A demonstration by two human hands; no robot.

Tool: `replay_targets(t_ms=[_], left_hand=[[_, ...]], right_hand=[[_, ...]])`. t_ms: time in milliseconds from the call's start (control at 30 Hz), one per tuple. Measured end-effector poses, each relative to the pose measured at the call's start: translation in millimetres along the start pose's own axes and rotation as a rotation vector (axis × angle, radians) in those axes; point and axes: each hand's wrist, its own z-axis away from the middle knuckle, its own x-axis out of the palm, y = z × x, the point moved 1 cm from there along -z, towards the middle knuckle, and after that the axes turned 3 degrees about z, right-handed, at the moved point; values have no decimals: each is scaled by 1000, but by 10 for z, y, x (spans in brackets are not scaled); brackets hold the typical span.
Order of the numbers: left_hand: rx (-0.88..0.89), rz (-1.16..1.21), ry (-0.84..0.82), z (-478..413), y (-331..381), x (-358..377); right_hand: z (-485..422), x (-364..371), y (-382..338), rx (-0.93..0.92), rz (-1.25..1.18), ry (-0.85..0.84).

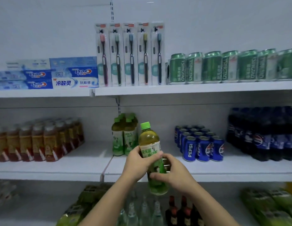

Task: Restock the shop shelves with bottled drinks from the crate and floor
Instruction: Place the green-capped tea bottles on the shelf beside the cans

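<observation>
While 2 hands (137, 165) grip bottle (148, 139), shelf edge (60, 176) behind.

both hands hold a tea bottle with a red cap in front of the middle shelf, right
No: the head view shows a green cap, not red. Left hand and right hand do hold the bottle in front of the middle shelf.

Illumination is dim, cool and even. Soft shadow lies under the upper shelf (191, 89). Wide-angle distortion tilts the shelf edges toward the outer margins. Items at the bottom and right margins are blurred; the centre is sharper.
</observation>
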Motion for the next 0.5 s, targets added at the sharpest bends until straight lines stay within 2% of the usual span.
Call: replay_targets(t_ms=[167, 300, 500], left_hand=[[41, -209, 76, -278, -66, 551], [23, -216, 173, -447, -119, 672], [-13, -177, 202, -837, -194, 649]], right_hand=[[-260, -313, 293, 30, 154, 78], [-516, -408, 419, 28, 150, 37], [-1005, -330, 488, 50, 74, 33]])
